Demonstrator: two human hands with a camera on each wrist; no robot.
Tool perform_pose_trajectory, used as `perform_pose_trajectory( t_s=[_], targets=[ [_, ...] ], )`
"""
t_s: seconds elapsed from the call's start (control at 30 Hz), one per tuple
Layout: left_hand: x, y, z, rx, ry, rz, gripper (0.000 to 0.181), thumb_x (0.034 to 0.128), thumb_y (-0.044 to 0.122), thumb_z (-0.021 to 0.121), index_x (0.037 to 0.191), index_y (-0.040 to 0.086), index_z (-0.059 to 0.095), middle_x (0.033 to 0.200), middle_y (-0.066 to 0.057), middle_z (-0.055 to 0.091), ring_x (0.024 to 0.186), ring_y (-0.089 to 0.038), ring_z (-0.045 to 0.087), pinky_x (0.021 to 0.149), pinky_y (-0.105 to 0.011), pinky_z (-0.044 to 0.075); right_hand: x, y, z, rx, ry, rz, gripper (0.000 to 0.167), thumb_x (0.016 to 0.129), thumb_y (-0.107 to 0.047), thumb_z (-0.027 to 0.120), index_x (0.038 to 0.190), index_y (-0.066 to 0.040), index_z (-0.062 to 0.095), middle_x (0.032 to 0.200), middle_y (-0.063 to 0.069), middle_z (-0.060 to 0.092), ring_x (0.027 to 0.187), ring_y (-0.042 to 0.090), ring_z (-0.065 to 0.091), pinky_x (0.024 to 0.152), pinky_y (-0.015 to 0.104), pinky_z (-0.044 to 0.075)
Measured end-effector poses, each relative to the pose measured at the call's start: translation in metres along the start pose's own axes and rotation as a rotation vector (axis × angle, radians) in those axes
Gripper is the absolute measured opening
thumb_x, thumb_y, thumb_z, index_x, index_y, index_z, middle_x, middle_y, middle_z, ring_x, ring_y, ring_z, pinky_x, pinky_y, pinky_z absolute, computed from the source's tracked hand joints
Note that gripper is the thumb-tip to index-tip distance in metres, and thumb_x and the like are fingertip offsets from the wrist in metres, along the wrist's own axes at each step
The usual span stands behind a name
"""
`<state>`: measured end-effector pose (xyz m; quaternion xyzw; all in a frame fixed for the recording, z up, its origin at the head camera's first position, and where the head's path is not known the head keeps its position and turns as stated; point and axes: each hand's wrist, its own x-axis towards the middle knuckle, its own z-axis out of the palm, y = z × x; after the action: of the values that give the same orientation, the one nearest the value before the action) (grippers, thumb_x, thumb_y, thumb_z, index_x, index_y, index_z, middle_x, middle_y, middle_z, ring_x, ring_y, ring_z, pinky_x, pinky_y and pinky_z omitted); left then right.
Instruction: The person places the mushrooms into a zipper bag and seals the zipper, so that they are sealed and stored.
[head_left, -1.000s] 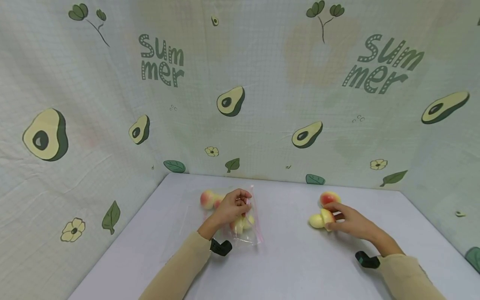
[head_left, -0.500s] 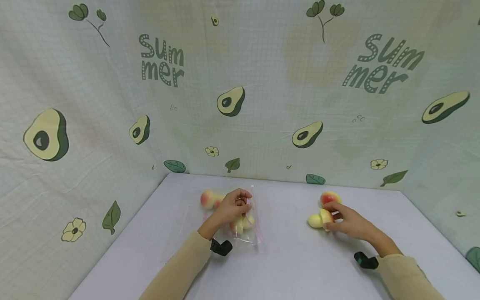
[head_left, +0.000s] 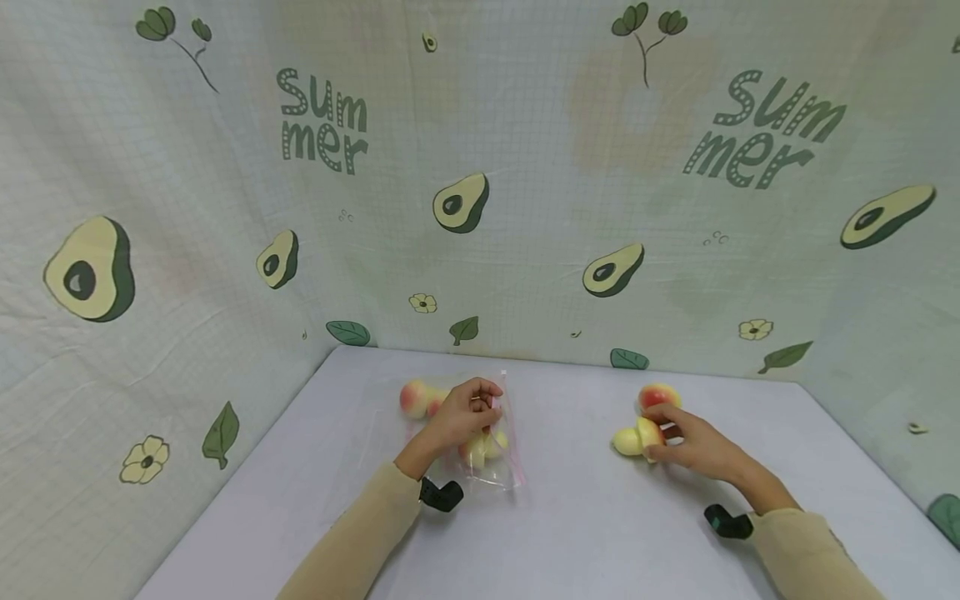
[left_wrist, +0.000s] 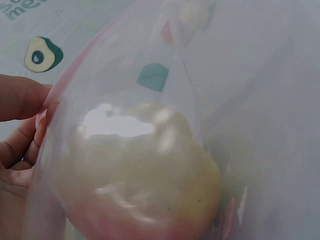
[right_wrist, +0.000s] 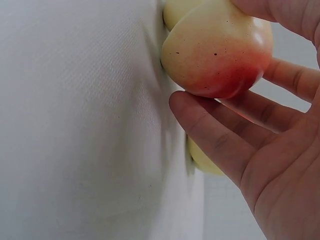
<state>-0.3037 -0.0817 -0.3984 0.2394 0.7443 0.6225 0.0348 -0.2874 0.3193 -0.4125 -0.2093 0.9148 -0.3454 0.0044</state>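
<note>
My left hand (head_left: pixel 459 415) pinches the pink-edged mouth of a clear zip bag (head_left: pixel 513 467) between thumb and fingers. Several pale yellow and red peaches (head_left: pixel 413 399) lie inside the bag, one of them large through the film in the left wrist view. On the right, my right hand (head_left: pixel 693 447) grips a red-blushed peach (right_wrist: pixel 220 55) low over the table, thumb on one side and fingers on the other. A pale yellow fruit (head_left: pixel 627 442) sits against its left side. Just behind the hand lies another red and yellow peach (head_left: pixel 660 396).
Everything stands on a white-covered table (head_left: pixel 577 517). Behind it and along both sides hangs a pale curtain (head_left: pixel 525 275) printed with avocados and leaves. Each wrist carries a small black camera (head_left: pixel 441 495).
My right hand has slid slightly left with the peach, and the yellow fruit against it has shifted left too. My left hand and the bag look still.
</note>
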Motion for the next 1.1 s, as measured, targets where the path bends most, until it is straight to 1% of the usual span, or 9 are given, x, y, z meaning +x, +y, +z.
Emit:
perform_pose_trajectory(
  t_s=[0.1,0.23,0.4,0.53,0.63,0.8,0.87,1.0,1.1],
  targets=[
    [0.0,-0.002,0.0,0.005,0.002,0.013,0.024,0.086,-0.006,0.062,0.109,-0.006,0.053,0.082,-0.007,0.05,0.064,-0.014,0.049,0.056,-0.023,0.045,0.0,0.0,0.001,0.004,0.003,-0.01,0.052,0.082,-0.027,0.076,0.122,-0.003,0.052,0.112,0.01,0.057,0.1,0.028,0.058,0.075,0.026,0.051],
    [-0.001,-0.002,0.0,0.015,0.002,0.019,0.024,0.0857,-0.006,0.062,0.108,-0.006,0.053,0.084,-0.007,0.051,0.064,-0.013,0.049,0.056,-0.024,0.046,0.0,0.0,0.002,0.014,0.003,-0.014,0.052,0.082,-0.026,0.076,0.122,-0.003,0.052,0.113,0.011,0.056,0.101,0.029,0.058,0.076,0.027,0.052],
    [0.0,-0.002,0.0,0.03,0.013,-0.003,0.023,0.0863,-0.006,0.062,0.108,-0.004,0.054,0.085,-0.007,0.051,0.064,-0.014,0.05,0.056,-0.024,0.046,0.0,-0.003,0.002,0.019,0.011,-0.017,0.053,0.082,-0.026,0.076,0.122,-0.001,0.051,0.114,0.012,0.056,0.101,0.03,0.058,0.076,0.028,0.052],
    [0.002,-0.002,-0.001,0.032,0.008,-0.017,0.023,0.0861,-0.009,0.062,0.107,-0.005,0.054,0.085,-0.01,0.05,0.065,-0.017,0.05,0.057,-0.025,0.046,0.0,-0.005,0.002,0.022,0.01,-0.013,0.053,0.082,-0.026,0.076,0.122,-0.001,0.051,0.113,0.011,0.057,0.1,0.029,0.058,0.076,0.027,0.052],
    [0.002,-0.002,-0.002,0.029,0.001,-0.014,0.023,0.0855,-0.011,0.06,0.107,-0.007,0.053,0.086,-0.013,0.051,0.065,-0.02,0.049,0.057,-0.027,0.046,0.0,-0.006,0.001,0.017,0.005,-0.019,0.053,0.083,-0.026,0.075,0.123,-0.001,0.051,0.114,0.012,0.056,0.1,0.029,0.058,0.076,0.029,0.052],
    [0.001,-0.001,-0.002,0.023,0.012,-0.01,0.023,0.0856,-0.009,0.061,0.107,-0.005,0.054,0.086,-0.011,0.051,0.065,-0.017,0.049,0.056,-0.024,0.046,0.002,-0.004,0.002,-0.009,0.011,-0.007,0.054,0.082,-0.028,0.076,0.124,-0.003,0.051,0.115,0.011,0.057,0.102,0.029,0.058,0.081,0.04,0.051],
    [0.001,0.0,-0.001,0.022,0.013,-0.007,0.023,0.0859,-0.008,0.061,0.108,-0.004,0.054,0.086,-0.009,0.051,0.065,-0.016,0.049,0.056,-0.023,0.046,0.002,-0.004,0.003,-0.009,0.015,0.005,0.055,0.082,-0.028,0.076,0.124,-0.004,0.051,0.116,0.011,0.057,0.103,0.03,0.057,0.081,0.04,0.051],
    [0.0,0.0,-0.001,0.02,0.01,-0.002,0.024,0.086,-0.007,0.061,0.108,-0.004,0.054,0.085,-0.008,0.051,0.065,-0.016,0.049,0.056,-0.024,0.046,0.002,-0.002,0.004,0.004,0.013,0.006,0.057,0.082,-0.028,0.076,0.126,-0.003,0.05,0.116,0.013,0.056,0.104,0.032,0.057,0.078,0.031,0.052],
    [-0.005,0.013,0.0,0.024,-0.002,-0.006,0.023,0.0864,-0.009,0.06,0.108,-0.006,0.053,0.086,-0.012,0.051,0.066,-0.018,0.049,0.058,-0.025,0.046,0.002,-0.003,0.006,0.022,0.016,-0.007,0.056,0.082,-0.026,0.076,0.126,-0.002,0.05,0.115,0.013,0.056,0.103,0.031,0.057,0.077,0.028,0.052]
  ],
)
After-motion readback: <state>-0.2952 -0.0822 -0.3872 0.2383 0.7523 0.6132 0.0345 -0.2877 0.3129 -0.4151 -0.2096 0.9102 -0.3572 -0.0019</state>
